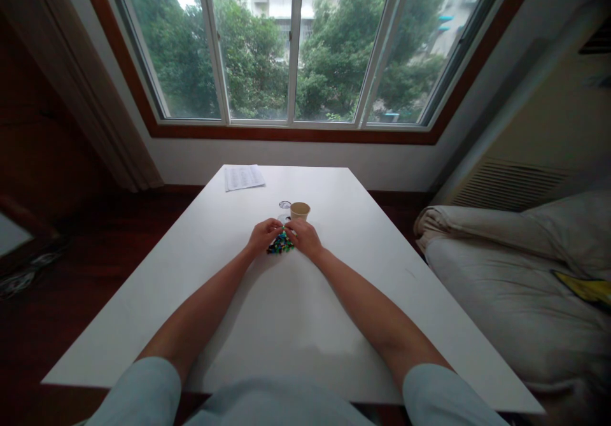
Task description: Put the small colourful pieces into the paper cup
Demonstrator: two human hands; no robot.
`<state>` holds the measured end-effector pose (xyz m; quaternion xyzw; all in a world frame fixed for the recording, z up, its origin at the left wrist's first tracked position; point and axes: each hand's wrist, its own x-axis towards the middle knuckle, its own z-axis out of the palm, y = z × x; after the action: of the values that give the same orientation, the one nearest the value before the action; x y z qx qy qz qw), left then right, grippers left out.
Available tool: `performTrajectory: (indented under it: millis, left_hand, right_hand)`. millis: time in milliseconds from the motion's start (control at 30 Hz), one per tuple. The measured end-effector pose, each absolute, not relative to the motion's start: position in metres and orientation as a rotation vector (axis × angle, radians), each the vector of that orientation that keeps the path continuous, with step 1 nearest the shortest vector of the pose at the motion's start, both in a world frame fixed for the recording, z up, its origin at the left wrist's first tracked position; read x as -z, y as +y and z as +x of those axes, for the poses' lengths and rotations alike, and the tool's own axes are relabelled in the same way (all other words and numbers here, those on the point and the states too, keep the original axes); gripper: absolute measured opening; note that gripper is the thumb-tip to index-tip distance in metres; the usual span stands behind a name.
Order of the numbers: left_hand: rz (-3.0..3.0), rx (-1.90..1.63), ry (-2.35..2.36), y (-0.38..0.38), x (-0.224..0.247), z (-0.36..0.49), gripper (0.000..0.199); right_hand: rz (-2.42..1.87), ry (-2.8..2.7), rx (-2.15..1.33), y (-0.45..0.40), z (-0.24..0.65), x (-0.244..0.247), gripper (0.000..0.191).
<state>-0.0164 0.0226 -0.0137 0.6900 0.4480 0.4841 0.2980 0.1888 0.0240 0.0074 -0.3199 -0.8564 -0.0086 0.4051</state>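
Observation:
My left hand (264,235) and my right hand (306,237) come together over a small pile of green, blue and dark bead-like pieces (280,243) on the white table. Their fingertips nearly meet just above the heap's far side. Both hands have their fingers drawn into a pinch, and a tiny greenish spot shows between them, too small to name. Right behind my right hand stands a tan paper cup (300,210), its mouth facing up. Left of the cup is a small clear, round-rimmed container (285,205), partly hidden by my fingers.
Printed sheets of paper (244,177) lie at the table's far left corner. The white table (363,298) narrows away toward a wall with a wide window (291,50). To the right is a pale cushioned sofa (496,267), and a curtain (109,107) hangs at left.

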Motion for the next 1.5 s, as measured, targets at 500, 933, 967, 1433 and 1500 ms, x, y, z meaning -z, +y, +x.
performTrajectory:
  millis: [500, 933, 967, 1433, 1500]
  left_hand:
    - [1.806, -1.305, 1.2, 0.0243, 0.0138, -0.0148, 0.028]
    - [1.817, -1.288, 1.185, 0.022, 0.013, -0.0156, 0.027]
    - [1.816, -1.286, 1.18, 0.0218, 0.0128, -0.0158, 0.027]
    - [1.804, -1.279, 1.142, 0.0221, 0.0135, -0.0154, 0.03]
    - [1.809, -1.285, 1.148, 0.023, 0.0146, -0.0161, 0.029]
  right_hand:
    - [-0.818, -2.163, 0.011, 0.0247, 0.1879, -0.0056, 0.019]
    - [-0.825, -2.157, 0.012, 0.0274, 0.1881, -0.0034, 0.02]
    - [-0.824, -2.154, 0.01, 0.0274, 0.188, -0.0032, 0.02]
    - [-0.823, -2.179, 0.027, 0.0251, 0.1895, -0.0055, 0.024]
    - [-0.824, -2.167, 0.012, 0.0255, 0.189, -0.0049, 0.022]
